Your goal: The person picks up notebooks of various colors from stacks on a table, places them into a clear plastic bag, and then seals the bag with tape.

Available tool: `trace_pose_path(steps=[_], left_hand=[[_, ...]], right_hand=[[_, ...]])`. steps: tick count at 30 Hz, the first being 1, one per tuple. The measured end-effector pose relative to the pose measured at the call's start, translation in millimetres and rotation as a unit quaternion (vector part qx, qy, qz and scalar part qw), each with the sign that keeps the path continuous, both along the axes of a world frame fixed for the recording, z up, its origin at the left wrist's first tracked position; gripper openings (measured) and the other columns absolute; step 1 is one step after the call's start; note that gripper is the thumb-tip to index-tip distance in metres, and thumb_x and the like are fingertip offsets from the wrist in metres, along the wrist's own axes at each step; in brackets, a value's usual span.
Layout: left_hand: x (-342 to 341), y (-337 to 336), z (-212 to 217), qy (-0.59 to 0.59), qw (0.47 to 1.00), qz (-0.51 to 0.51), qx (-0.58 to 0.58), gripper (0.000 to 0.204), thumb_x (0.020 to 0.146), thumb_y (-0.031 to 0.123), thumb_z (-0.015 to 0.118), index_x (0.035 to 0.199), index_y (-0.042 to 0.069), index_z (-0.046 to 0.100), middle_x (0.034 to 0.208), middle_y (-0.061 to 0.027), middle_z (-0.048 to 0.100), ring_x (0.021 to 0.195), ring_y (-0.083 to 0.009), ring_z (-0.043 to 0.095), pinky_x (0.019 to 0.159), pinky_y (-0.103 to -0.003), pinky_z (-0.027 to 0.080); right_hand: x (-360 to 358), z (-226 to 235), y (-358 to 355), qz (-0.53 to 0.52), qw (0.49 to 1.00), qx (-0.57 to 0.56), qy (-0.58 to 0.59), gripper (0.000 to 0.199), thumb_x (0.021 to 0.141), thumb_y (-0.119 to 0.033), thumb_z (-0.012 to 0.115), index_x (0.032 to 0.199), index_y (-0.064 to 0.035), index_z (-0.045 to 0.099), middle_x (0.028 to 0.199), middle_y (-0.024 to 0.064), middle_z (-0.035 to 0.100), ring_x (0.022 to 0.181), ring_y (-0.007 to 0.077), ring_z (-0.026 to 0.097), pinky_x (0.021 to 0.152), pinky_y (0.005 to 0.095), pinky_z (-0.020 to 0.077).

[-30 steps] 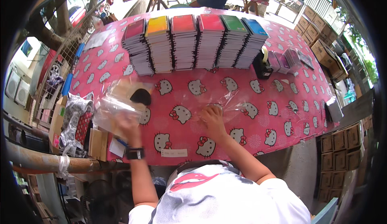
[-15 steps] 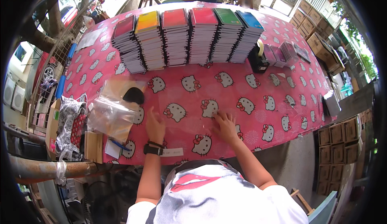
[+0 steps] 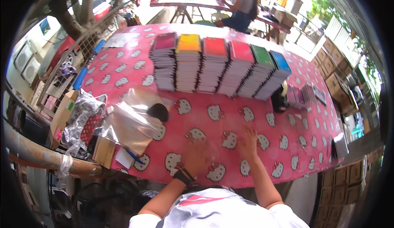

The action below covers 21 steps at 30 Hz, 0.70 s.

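Observation:
Above the pink patterned tablecloth (image 3: 234,158), my left hand (image 3: 196,156), with a dark band on its wrist, is smeared by motion. To its right is my right hand (image 3: 248,142), fingers stretched forward, slightly blurred, with nothing visible in it. Left of my hands lie clear plastic sleeves (image 3: 131,121) over a tan sheet, a dark rounded piece (image 3: 158,112) on them. Beyond my hands, spiral notebooks are piled in several stacks by cover colour, among them purple (image 3: 165,42), yellow (image 3: 188,42), green (image 3: 262,55) and blue (image 3: 281,60).
A black tape dispenser (image 3: 280,103) stands beside small pink packs (image 3: 299,96) at right. At the left edge are a small notepad (image 3: 124,158), a blue pen (image 3: 134,157) and a grey patterned cloth (image 3: 84,115). Cardboard boxes (image 3: 342,183) pile up at right; a person (image 3: 242,10) sits at the far table.
My left hand has moved right and nearer to me, leaving the side of the plastic sleeves. My right hand has shifted slightly right. The whole view has tilted, bringing more of the far person into sight.

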<state>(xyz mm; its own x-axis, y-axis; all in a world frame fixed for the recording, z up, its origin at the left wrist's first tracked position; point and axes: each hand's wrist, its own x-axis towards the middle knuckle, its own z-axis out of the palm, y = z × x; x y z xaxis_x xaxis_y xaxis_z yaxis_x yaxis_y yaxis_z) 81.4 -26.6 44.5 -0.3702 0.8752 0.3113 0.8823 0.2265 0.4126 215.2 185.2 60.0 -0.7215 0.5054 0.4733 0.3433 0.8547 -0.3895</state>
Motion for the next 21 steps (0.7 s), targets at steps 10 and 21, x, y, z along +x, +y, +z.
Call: trace_pose_path(steps=[10,21], left_hand=[[6,6,-3,-0.049,0.996,-0.044,-0.059,0.048,0.077,0.035,0.062,0.118,0.011,0.052,0.125,-0.0124,0.045,0.114,-0.0329,0.043,0.093,-0.044,0.038],[-31,-2,1,-0.185,0.969,-0.017,0.164,0.042,0.077,0.018,0.062,0.117,0.009,0.052,0.119,-0.0152,0.049,0.105,-0.0327,0.048,0.089,-0.042,0.040]], right_hand=[[-340,197,-56,0.263,0.945,0.193,-0.027,0.032,0.079,-0.014,0.055,0.110,-0.0153,0.058,0.116,0.0102,0.045,0.112,0.0290,0.038,0.091,0.0438,0.0370],[-424,195,-53,0.196,0.936,0.208,-0.205,0.035,0.082,-0.026,0.057,0.116,-0.0212,0.056,0.125,0.0137,0.043,0.106,0.0328,0.049,0.079,0.0426,0.0495]])
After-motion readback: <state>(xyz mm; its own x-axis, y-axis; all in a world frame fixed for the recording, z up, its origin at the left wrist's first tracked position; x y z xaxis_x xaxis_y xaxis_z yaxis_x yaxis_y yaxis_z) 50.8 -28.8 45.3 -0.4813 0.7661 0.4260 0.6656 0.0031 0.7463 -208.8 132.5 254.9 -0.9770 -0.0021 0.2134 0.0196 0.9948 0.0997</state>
